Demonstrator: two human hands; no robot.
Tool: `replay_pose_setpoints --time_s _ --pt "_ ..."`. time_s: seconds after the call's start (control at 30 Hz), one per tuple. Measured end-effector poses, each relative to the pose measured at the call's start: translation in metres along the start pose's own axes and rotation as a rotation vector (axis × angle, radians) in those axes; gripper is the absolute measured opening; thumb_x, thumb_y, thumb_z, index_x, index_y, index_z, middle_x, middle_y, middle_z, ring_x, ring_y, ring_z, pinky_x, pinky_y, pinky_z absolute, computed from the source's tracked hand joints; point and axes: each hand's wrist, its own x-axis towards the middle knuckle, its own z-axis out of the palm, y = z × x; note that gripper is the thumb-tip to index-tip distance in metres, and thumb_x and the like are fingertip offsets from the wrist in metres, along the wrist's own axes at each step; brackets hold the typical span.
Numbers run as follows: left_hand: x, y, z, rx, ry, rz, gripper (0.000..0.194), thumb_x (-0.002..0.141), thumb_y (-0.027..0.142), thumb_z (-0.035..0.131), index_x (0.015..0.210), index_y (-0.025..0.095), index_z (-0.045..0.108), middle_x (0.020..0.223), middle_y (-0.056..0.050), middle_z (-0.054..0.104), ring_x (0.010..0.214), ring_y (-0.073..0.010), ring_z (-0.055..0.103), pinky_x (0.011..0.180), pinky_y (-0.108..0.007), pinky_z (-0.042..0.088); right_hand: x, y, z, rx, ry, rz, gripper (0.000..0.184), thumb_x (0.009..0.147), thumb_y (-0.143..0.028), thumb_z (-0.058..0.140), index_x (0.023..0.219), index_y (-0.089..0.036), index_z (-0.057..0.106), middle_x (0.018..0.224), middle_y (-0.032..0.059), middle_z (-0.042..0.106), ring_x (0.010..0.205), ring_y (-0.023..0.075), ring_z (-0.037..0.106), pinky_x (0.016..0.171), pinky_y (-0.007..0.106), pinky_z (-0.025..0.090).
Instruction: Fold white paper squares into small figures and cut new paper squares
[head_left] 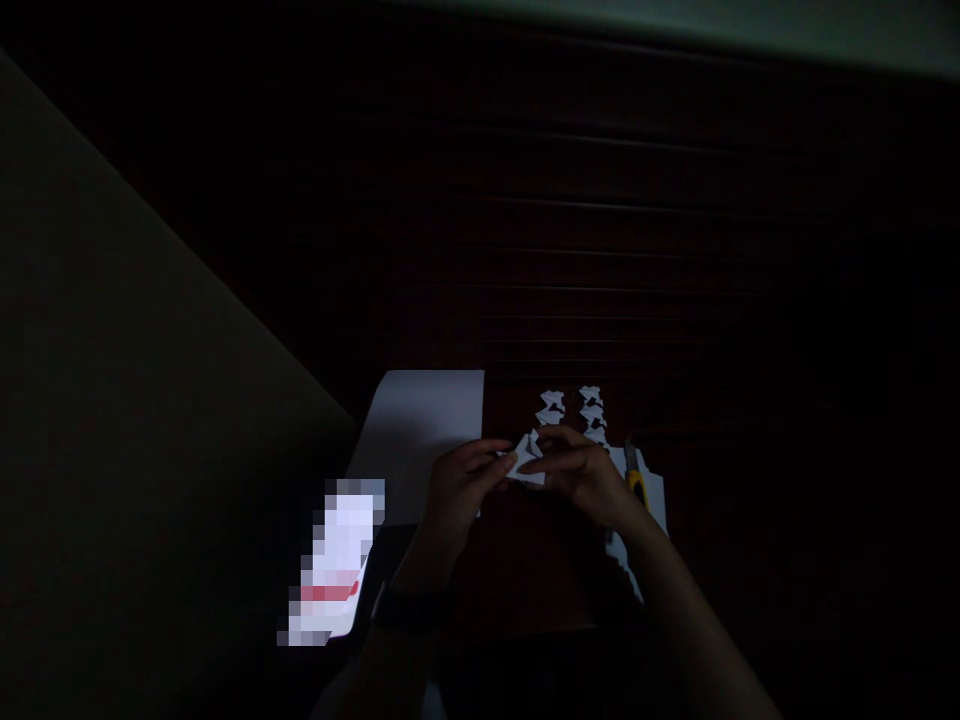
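the folded white paper (528, 464) lies between the two hands over the dark bench (517, 580), touching both, so neither is nearer. its broad edge runs roughly crosswise, a flap pointing away from the person. the left hand (454, 490) pinches one end; the right hand (589, 482) grips the other.

Head view: the phone screen (337, 560) is pixelated; I cannot read its content. The right forearm (697, 610) is cut off by the lower edge. Darkness hides the left wristband's (412, 608) details from me. The right forearm partly covers the paper sheets (656, 495).
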Motion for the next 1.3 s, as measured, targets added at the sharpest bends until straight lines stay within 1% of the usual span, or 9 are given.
replay_pose_setpoints --time_s 0.13,0.27,0.47,0.7,0.83,0.93,1.03,1.2,1.3 --pt "-0.001 0.002 0.001 0.027 0.000 0.006 0.028 0.066 0.032 0.074 0.089 0.016 0.071 0.078 -0.006 0.072 0.065 -0.0165 0.065 0.060 -0.026 0.052 0.001 -0.002 0.000 0.020 -0.008 0.017 0.020 0.071 -0.022 0.074 0.088 -0.034 0.074 0.117 0.0007 0.056 0.101 0.0188 0.057 0.089 0.034 0.047" --pt "-0.002 0.002 0.004 0.040 0.030 0.013 0.029 0.066 0.033 0.074 0.090 0.016 0.071 0.076 -0.005 0.073 0.063 -0.0154 0.065 0.059 -0.025 0.052 0.001 -0.006 0.002 0.001 0.025 0.052 0.012 0.075 -0.027 0.070 0.085 -0.031 0.075 0.115 0.0017 0.059 0.105 0.0207 0.056 0.091 0.035 0.046" --pt "-0.002 -0.004 0.012 0.033 0.152 0.075 0.034 0.066 0.034 0.074 0.093 0.015 0.070 0.078 -0.007 0.073 0.066 -0.0182 0.067 0.062 -0.027 0.054 0.003 -0.010 0.015 0.003 0.208 0.040 0.009 0.080 -0.026 0.065 0.081 -0.028 0.074 0.113 0.0030 0.060 0.105 0.0206 0.057 0.091 0.035 0.044" --pt "-0.004 -0.010 0.018 0.073 0.234 0.128 0.031 0.068 0.036 0.072 0.092 0.016 0.070 0.077 -0.006 0.073 0.067 -0.0190 0.068 0.064 -0.027 0.054 0.005 -0.006 0.033 -0.071 0.388 0.012 0.011 0.082 -0.023 0.059 0.079 -0.024 0.070 0.106 0.0053 0.062 0.098 0.0206 0.059 0.085 0.034 0.045" --pt "-0.005 -0.012 0.019 0.055 0.202 0.145 0.029 0.071 0.036 0.069 0.093 0.016 0.069 0.084 -0.007 0.073 0.075 -0.0203 0.069 0.071 -0.030 0.055 0.005 -0.008 0.037 -0.108 0.429 0.005 0.011 0.084 -0.021 0.056 0.082 -0.023 0.067 0.098 0.0050 0.062 0.093 0.0195 0.059 0.082 0.032 0.046" --pt "-0.006 -0.012 0.019 0.041 0.146 0.148 0.032 0.074 0.035 0.067 0.100 0.017 0.067 0.095 -0.008 0.072 0.085 -0.0220 0.068 0.079 -0.033 0.054 0.006 -0.009 0.037 -0.139 0.457 -0.002 0.011 0.084 -0.021 0.055 0.080 -0.022 0.065 0.092 0.0045 0.062 0.090 0.0194 0.058 0.079 0.032 0.045" --pt "-0.008 -0.010 0.020 0.079 0.109 0.168 0.034 0.072 0.031 0.069 0.104 0.019 0.066 0.101 -0.007 0.071 0.094 -0.0222 0.066 0.087 -0.033 0.051 0.006 -0.008 0.036 -0.158 0.495 -0.004 0.010 0.084 -0.023 0.056 0.079 -0.022 0.064 0.091 0.0044 0.061 0.089 0.0198 0.058 0.080 0.033 0.045" --pt "-0.012 -0.009 0.027 0.145 0.164 0.201 0.024 0.071 0.029 0.070 0.093 0.021 0.071 0.095 -0.005 0.073 0.091 -0.0218 0.067 0.086 -0.033 0.052 0.004 -0.011 0.036 -0.157 0.534 -0.007 0.010 0.085 -0.023 0.055 0.080 -0.022 0.064 0.091 0.0046 0.061 0.090 0.0202 0.058 0.080 0.033 0.045" --pt "-0.012 -0.010 0.028 0.168 0.194 0.214 0.022 0.071 0.029 0.070 0.092 0.021 0.072 0.093 -0.004 0.073 0.088 -0.0215 0.067 0.084 -0.032 0.052 0.002 -0.014 0.038 -0.162 0.549 -0.019 0.012 0.085 -0.021 0.055 0.080 -0.022 0.066 0.091 0.0050 0.061 0.091 0.0204 0.058 0.080 0.033 0.045"
